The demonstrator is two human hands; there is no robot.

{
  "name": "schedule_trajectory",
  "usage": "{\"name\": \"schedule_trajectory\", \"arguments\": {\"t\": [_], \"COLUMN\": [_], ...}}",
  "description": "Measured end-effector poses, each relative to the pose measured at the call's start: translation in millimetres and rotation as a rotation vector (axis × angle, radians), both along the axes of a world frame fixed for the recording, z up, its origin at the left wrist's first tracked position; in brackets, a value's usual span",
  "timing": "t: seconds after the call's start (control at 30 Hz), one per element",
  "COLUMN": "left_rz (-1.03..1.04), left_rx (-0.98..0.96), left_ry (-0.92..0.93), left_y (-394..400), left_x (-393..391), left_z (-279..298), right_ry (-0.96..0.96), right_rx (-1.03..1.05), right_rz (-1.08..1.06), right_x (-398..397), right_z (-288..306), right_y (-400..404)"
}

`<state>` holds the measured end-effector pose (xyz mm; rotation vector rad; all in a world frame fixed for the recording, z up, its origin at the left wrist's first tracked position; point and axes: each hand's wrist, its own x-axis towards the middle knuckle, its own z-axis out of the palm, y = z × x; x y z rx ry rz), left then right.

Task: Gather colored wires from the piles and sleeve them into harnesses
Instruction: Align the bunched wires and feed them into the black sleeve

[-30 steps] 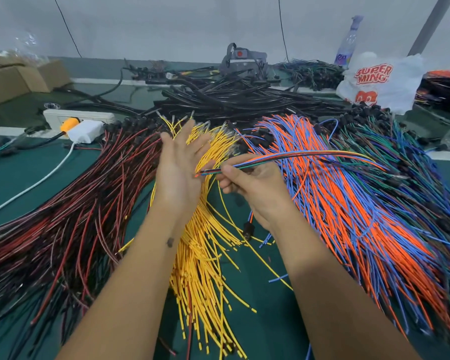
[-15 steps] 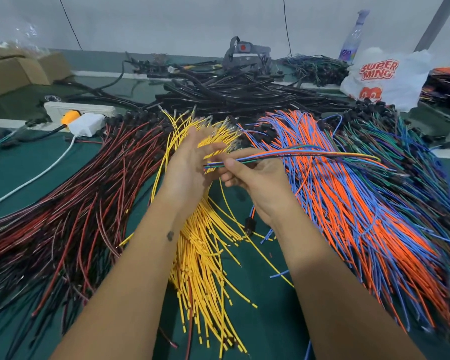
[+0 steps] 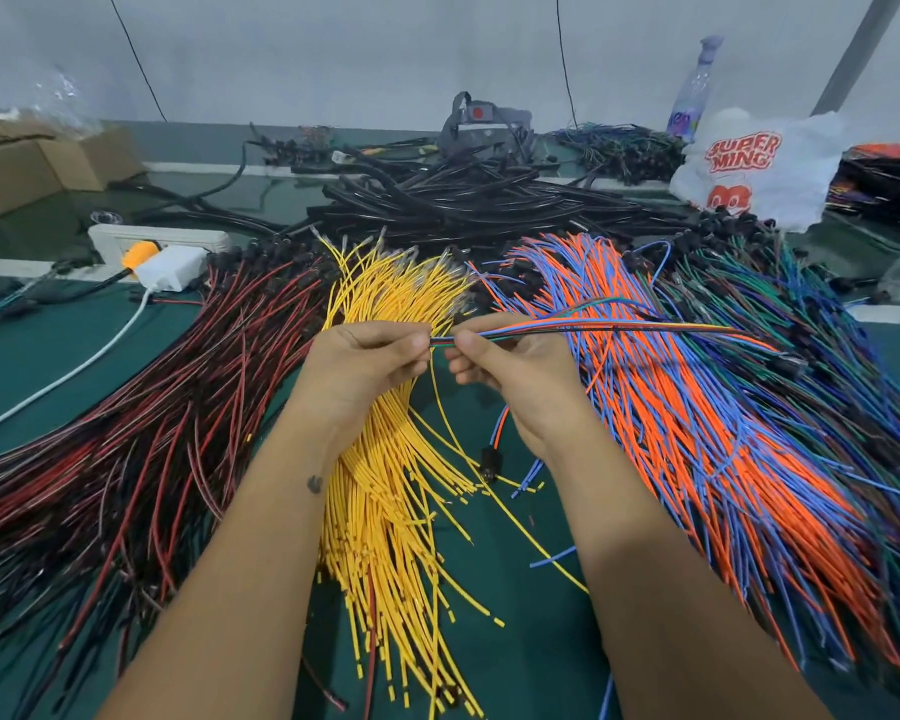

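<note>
Our left hand (image 3: 370,361) and right hand (image 3: 510,363) both pinch the near end of a thin bundle of mixed coloured wires (image 3: 609,327), which stretches rightward above the orange-and-blue wire pile (image 3: 697,423). Beneath our wrists lies the yellow wire pile (image 3: 385,491) on the green table (image 3: 531,636), with the red-and-black wire pile (image 3: 141,433) toward its left edge. Black sleeving tubes (image 3: 463,200) and a white printed plastic bag (image 3: 759,168) sit near the far edge.

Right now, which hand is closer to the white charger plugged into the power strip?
Left. The left hand is over the yellow wires, nearer the white charger at far left. The right hand is beyond it, by the orange wires.
</note>
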<state>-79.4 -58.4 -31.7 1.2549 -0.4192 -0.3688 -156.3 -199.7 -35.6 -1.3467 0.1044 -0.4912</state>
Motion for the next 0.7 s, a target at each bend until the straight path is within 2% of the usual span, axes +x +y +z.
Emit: {"name": "schedule_trajectory", "arguments": {"t": [0.07,0.23,0.53,0.7], "left_rz": [0.044,0.056,0.063,-0.048], "left_rx": [0.013,0.026,-0.018,-0.029], "left_ry": [-0.039,-0.105,-0.041,-0.008], "left_y": [-1.3,1.1,2.2,4.7], "left_x": [-0.1,3.1,-2.1,-0.1], "left_z": [-1.4,-3.5,1.6,2.2], "right_ry": [0.001,-0.018,-0.01,-0.005], "right_rx": [-0.028,0.083,0.188,0.205], "right_rz": [-0.035,-0.068,0.044,0.092], "right_x": [0.0,-0.1,-1.0,-2.7], "right_z": [0.0,1.4,2.0,3.8], "right_y": [0.5,-1.2,-2.1,-3.6]}}
